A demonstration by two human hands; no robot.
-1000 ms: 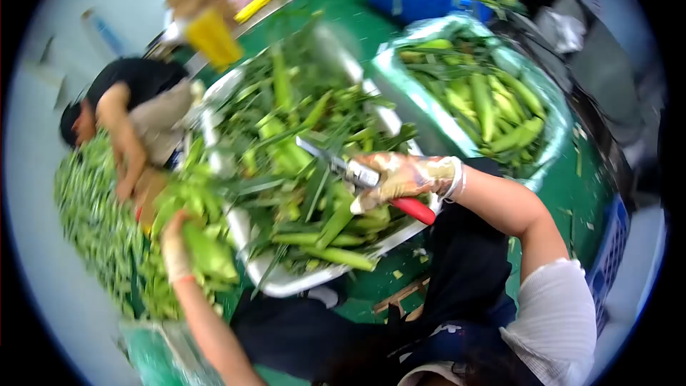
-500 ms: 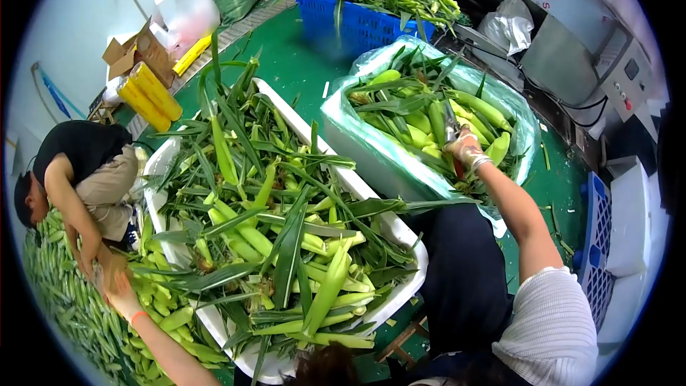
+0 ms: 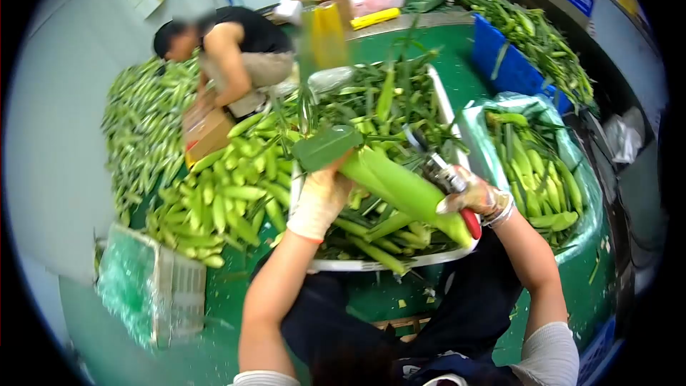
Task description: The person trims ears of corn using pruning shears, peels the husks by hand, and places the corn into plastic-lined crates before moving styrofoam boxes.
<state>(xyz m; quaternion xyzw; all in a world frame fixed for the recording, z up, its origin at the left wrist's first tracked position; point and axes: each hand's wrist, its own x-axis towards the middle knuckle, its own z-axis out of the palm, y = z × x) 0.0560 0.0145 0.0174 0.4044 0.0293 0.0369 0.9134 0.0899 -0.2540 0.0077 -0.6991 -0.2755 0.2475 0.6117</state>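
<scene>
A green ear of corn in its husk (image 3: 404, 189) lies slantwise over a white tub (image 3: 371, 266) heaped with leaves and husks. My left hand (image 3: 321, 196), in a pale glove, is closed round the ear's leafy upper left end. In my right hand (image 3: 475, 196), whose glove is stained, are pruning shears with red handles (image 3: 444, 173). The shears' metal blades point up and to the left, over the ear. The right fingers are beside the ear's lower end; whether they press on it is unclear.
Another person (image 3: 246, 53) crouches at the upper left by a cardboard box (image 3: 206, 132). Husked ears (image 3: 221, 204) are piled left of the tub. A lined box of corn (image 3: 539, 179) stands right, a blue crate (image 3: 507, 61) behind, a white basket (image 3: 187, 293) at lower left.
My left hand has come from the pile at left to above the tub, now with an ear. My right hand has moved back from the lined box with the shears. The view has turned.
</scene>
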